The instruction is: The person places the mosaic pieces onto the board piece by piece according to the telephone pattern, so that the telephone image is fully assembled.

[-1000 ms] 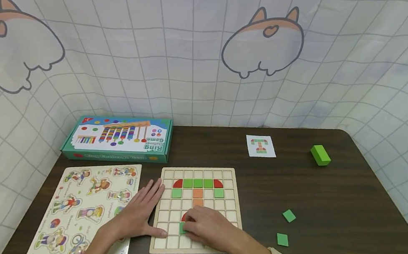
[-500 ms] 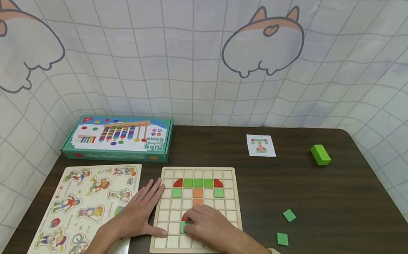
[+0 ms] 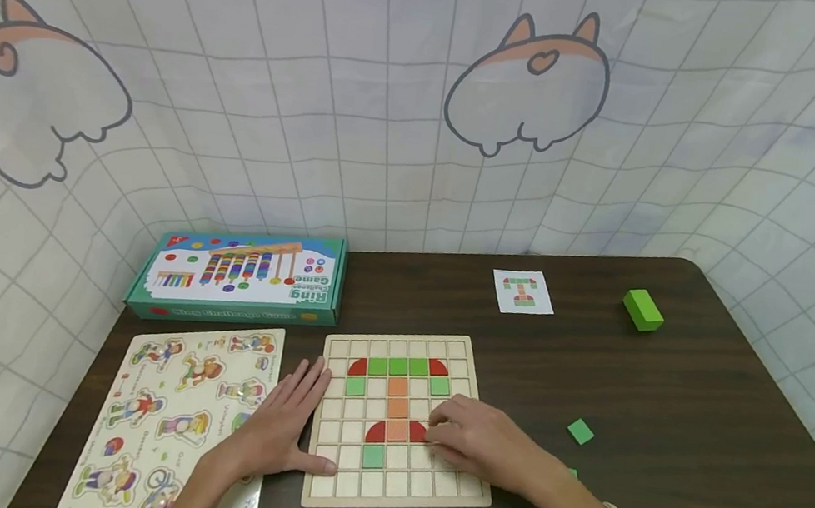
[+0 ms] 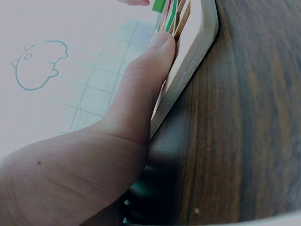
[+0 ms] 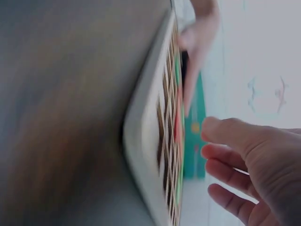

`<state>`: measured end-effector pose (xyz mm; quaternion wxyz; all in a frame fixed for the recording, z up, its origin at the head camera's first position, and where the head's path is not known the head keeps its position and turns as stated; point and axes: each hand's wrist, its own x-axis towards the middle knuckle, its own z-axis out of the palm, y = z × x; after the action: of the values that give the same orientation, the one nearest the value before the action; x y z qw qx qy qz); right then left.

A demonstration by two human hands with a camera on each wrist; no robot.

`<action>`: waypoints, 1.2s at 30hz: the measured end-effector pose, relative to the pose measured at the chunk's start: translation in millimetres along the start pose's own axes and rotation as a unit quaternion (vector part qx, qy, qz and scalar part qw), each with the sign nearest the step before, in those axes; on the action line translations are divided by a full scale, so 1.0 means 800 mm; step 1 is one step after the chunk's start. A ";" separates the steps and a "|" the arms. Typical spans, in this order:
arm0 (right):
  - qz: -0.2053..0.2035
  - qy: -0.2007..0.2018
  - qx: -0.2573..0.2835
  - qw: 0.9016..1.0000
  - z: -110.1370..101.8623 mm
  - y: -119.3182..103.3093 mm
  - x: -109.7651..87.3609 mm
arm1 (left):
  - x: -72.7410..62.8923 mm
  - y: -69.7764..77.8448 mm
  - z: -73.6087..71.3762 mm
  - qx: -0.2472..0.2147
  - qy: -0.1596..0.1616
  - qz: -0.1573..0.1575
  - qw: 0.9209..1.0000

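Observation:
A wooden grid board lies on the table with coloured tiles in its cells. My left hand rests along its left edge, fingers straight and thumb on the near left part. Over the board's right side is my right hand, its fingers loosely bent with nothing between them in the right wrist view. Left of it sit a red quarter-round tile, an orange tile and a green square tile. More red, green and orange tiles form the upper pattern.
Loose on the table at right lies a green tile; another green tile is mostly behind my right forearm. A pattern card and a green block stand farther back. A game box and picture board are at left.
My right hand has drawn back to the right from the lower green tile, which now shows whole in its cell. The left hand has kept its place.

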<state>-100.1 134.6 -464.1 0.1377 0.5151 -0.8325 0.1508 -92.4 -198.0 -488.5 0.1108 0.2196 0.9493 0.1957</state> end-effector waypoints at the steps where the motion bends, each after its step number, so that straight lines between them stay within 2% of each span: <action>1: 0.010 0.009 0.008 1.000 -0.003 0.007 -0.007 | 0.000 0.000 0.000 0.000 0.000 0.000 1.000; 9: 0.082 0.062 0.064 0.993 -0.026 0.043 -0.059 | 0.003 0.000 0.002 -0.006 -0.003 -0.004 1.000; 12: 0.101 0.091 0.052 0.989 -0.039 0.052 -0.080 | 0.002 -0.001 0.002 -0.004 -0.001 -0.003 1.000; 15: 0.119 0.101 0.030 0.987 -0.048 0.056 -0.103 | 0.001 -0.001 0.002 -0.005 -0.001 -0.006 1.000; 20: 0.132 0.096 0.030 0.986 -0.053 0.057 -0.136 | 0.002 -0.001 0.002 -0.008 -0.005 -0.010 1.000; 27: 0.139 0.081 0.040 0.986 -0.054 0.051 -0.166 | 0.002 -0.002 0.001 0.005 0.011 0.002 1.000; 32: 0.182 0.043 0.029 0.982 -0.055 0.042 -0.178 | 0.000 0.000 0.001 -0.007 0.003 -0.006 1.000; 36: 0.197 0.007 0.029 0.980 -0.058 0.038 -0.181 | 0.000 -0.002 0.002 -0.007 -0.002 -0.006 1.000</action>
<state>-61.7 284.2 -480.6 0.0958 0.3433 -0.9121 0.2026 -92.9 -198.6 -490.4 0.1154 0.2133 0.9491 0.2010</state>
